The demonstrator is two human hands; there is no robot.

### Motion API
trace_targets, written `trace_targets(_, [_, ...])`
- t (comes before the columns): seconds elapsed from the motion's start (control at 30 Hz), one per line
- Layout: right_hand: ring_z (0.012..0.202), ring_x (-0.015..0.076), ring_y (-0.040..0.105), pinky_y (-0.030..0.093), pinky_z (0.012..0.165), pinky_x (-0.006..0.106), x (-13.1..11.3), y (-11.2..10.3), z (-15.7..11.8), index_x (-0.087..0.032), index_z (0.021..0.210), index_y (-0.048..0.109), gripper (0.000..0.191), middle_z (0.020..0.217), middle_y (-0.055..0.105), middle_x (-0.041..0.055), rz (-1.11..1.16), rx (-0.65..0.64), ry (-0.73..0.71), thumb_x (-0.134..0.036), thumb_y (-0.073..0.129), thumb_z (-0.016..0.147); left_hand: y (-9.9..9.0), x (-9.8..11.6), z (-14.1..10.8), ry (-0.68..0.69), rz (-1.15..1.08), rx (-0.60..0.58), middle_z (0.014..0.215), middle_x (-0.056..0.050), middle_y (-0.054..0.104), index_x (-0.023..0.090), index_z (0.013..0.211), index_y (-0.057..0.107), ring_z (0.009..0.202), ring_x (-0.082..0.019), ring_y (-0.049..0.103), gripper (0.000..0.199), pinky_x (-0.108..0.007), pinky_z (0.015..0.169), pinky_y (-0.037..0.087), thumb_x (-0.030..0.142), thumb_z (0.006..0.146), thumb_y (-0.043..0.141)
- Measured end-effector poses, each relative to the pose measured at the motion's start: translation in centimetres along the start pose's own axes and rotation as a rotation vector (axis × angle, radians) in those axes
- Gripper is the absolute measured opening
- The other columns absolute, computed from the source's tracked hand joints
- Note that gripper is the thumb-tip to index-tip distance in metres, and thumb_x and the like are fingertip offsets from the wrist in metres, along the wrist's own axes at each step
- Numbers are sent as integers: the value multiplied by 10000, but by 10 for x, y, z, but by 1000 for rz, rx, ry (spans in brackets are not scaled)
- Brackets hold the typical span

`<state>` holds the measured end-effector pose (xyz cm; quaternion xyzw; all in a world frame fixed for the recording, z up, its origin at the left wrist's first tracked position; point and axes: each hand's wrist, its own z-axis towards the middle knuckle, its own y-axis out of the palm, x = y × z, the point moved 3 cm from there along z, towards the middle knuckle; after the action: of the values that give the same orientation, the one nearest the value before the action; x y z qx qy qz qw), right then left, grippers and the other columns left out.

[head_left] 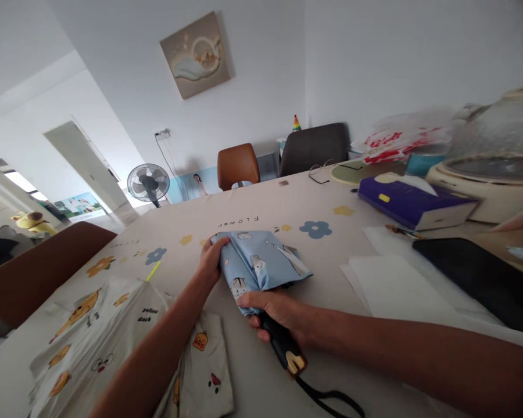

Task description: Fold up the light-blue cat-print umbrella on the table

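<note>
A folding umbrella [264, 261] with light blue cloth and small animal drawings is between my two hands, above the table. My left hand [212, 258] is closed on the cloth at its far left end. Around the black handle's top and the cloth's lower edge, my right hand [283, 316] is wrapped, thumb lying on the cloth. The handle points toward me, and its black wrist strap [326, 397] trails down to the right. Beneath and beside my left forearm lies a white cloth [126, 342] printed with yellow ducks, partly hidden by that arm.
The table [261, 212] has a flower-printed cover. At right are white paper sheets [401, 284], a black flat case [475, 278], a purple tissue box [412, 200], glasses [320, 172] and a large cream appliance [497, 174]. Chairs [239, 165] and a fan [149, 183] stand beyond.
</note>
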<state>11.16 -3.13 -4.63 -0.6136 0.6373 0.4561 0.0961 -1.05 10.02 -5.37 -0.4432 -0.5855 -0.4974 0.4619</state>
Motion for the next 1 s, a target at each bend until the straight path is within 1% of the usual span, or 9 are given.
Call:
trace_targets(0.13, [329, 43, 368, 308, 317, 135, 0, 0, -1, -172, 719, 443, 108, 470, 439, -54, -7, -28, 48, -231, 525, 757, -8, -1, 10, 53, 68, 16, 545, 33, 530, 146, 680, 599, 492, -89, 469, 202, -229, 511, 398, 282, 541, 653])
trace_targets(0.2, [326, 45, 373, 308, 315, 136, 0, 0, -1, -172, 718, 444, 113, 470, 446, -53, -15, -23, 45, -238, 525, 758, -12, 0, 14, 95, 118, 37, 615, 18, 570, 153, 742, 629, 552, -98, 493, 228, -230, 558, 404, 276, 552, 652])
trace_targets(0.3, [326, 52, 392, 317, 317, 140, -1, 1, -3, -170, 732, 449, 109, 473, 459, -48, -27, -18, 43, -251, 510, 771, -15, 5, 15, 252, 302, 54, 797, -18, 626, 174, 850, 649, 724, -135, 543, 273, -244, 675, 417, 297, 607, 629])
trace_targets(0.4, [326, 51, 400, 320, 320, 138, -3, 0, -2, -167, 726, 449, 115, 479, 468, -42, -32, -46, 39, -256, 483, 791, -14, 9, 14, 330, 431, 45, 942, -50, 633, 180, 921, 641, 870, -177, 553, 293, -282, 775, 416, 327, 675, 581])
trace_targets(0.57, [334, 49, 390, 328, 327, 137, -2, -6, 8, -167, 732, 458, 123, 483, 476, -39, -10, -142, 19, -265, 525, 765, -5, 17, 3, 432, 559, 22, 1024, -60, 631, 197, 950, 646, 984, -210, 542, 271, -341, 896, 381, 301, 720, 548])
trace_targets(0.7, [348, 47, 376, 321, 326, 132, 0, -10, 13, -171, 730, 463, 125, 478, 448, -54, 31, -172, -2, -256, 552, 747, 6, 23, -5, 546, 695, -75, 1127, -51, 596, 204, 932, 651, 1066, -207, 512, 240, -353, 973, 326, 256, 739, 518])
trace_targets(0.8, [348, 50, 375, 313, 320, 137, 2, -12, 17, -175, 718, 449, 135, 482, 438, -56, 40, -186, 12, -262, 548, 751, 13, 23, -5, 567, 847, -158, 1097, -46, 616, 204, 964, 641, 1071, -201, 512, 261, -344, 975, 325, 251, 741, 513])
trace_targets(0.9, [359, 50, 384, 320, 326, 141, 2, -13, 19, -174, 720, 445, 146, 502, 447, -51, 49, -228, 40, -272, 548, 753, 20, 24, 1, 530, 1075, -236, 1101, -47, 618, 198, 1014, 623, 1056, -190, 522, 296, -315, 949, 342, 291, 773, 478])
trace_targets(1.0, [378, 52, 401, 338, 342, 141, 1, -13, 19, -166, 740, 458, 142, 514, 456, -47, 62, -224, 32, -270, 552, 755, 31, 26, 13, 426, 1339, -340, 1101, -52, 621, 218, 996, 629, 1034, -212, 535, 341, -325, 895, 365, 393, 811, 402])
